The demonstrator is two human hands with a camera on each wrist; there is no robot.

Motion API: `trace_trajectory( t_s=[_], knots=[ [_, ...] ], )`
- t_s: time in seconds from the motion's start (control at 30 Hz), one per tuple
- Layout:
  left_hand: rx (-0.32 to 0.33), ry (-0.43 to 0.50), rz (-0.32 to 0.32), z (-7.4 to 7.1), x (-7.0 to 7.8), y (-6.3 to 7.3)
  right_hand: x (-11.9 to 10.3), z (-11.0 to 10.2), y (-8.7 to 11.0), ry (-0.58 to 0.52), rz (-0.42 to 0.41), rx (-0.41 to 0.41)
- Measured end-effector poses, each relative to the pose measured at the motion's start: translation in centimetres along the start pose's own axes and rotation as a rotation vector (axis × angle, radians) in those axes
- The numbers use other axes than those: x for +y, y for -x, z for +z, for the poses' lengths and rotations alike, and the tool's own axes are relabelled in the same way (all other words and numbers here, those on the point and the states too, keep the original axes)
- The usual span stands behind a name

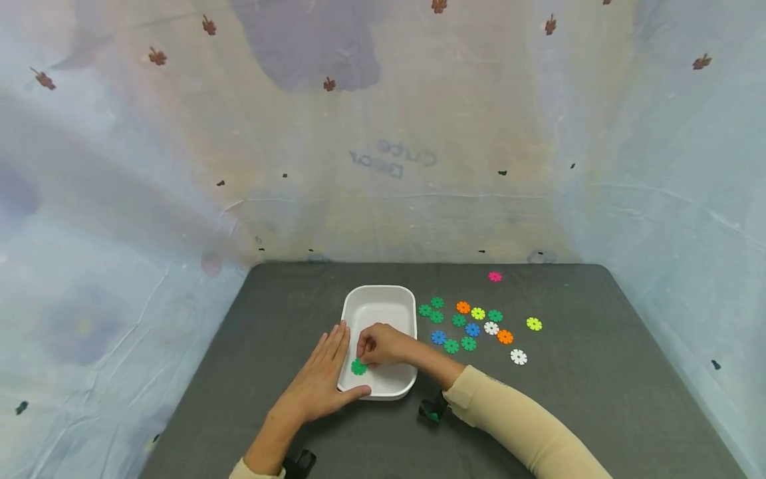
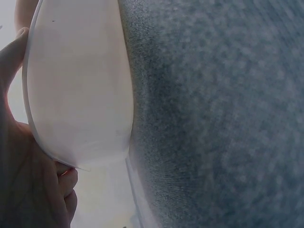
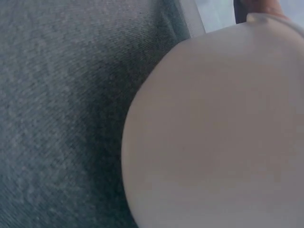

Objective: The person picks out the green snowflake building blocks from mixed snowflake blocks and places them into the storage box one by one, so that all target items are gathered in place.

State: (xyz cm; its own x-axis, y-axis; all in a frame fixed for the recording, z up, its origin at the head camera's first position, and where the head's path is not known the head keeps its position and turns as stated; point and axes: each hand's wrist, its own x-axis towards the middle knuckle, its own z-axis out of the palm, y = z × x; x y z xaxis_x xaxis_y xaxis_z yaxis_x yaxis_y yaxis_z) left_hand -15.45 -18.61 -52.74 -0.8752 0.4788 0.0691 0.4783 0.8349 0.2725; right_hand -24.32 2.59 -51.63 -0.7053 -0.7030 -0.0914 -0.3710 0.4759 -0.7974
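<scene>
A white tray (image 1: 381, 296) stands on the dark table in the head view. My left hand (image 1: 323, 372) lies along its left side with fingers straight, thumb at the near rim. In the left wrist view, that hand (image 2: 33, 175) borders the tray's pale outer wall (image 2: 80, 85). My right hand (image 1: 383, 344) reaches into the tray from the right with curled fingers. Its fingertips pinch a green notched disc (image 1: 358, 366) low over the tray's near left part. The right wrist view shows mostly the tray's outer wall (image 3: 213, 123); the disc is hidden there.
Right of the tray lie several loose notched discs, among them a blue disc (image 1: 439, 337), an orange disc (image 1: 505, 336) and a white disc (image 1: 518, 357). A pink disc (image 1: 495, 277) lies near the table's far edge. Patterned sheeting (image 1: 383, 219) hangs around the table (image 1: 586, 399).
</scene>
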Motion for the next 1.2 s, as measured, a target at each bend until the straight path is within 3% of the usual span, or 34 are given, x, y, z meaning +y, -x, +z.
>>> trace_trajectory(
  t_s=[0.33, 0.73, 1.0, 1.2],
  knots=[
    [-0.025, 0.014, -0.017, 0.1, -0.2, -0.1, -0.5, -1.0, 0.9, 0.087, -0.073, 0.104],
    [0.010, 0.030, -0.014, 0.5, -0.3, 0.0, -1.2, -5.5, 5.6, 0.088, -0.090, 0.211],
    [0.002, 0.032, -0.027, 0.2, -0.1, 0.0, 0.2, -8.1, 9.2, 0.091, -0.045, 0.309],
    [0.029, 0.047, -0.008, 0.0, 0.0, 0.0, 3.1, -9.1, 11.5, 0.110, -0.005, 0.357]
  ],
)
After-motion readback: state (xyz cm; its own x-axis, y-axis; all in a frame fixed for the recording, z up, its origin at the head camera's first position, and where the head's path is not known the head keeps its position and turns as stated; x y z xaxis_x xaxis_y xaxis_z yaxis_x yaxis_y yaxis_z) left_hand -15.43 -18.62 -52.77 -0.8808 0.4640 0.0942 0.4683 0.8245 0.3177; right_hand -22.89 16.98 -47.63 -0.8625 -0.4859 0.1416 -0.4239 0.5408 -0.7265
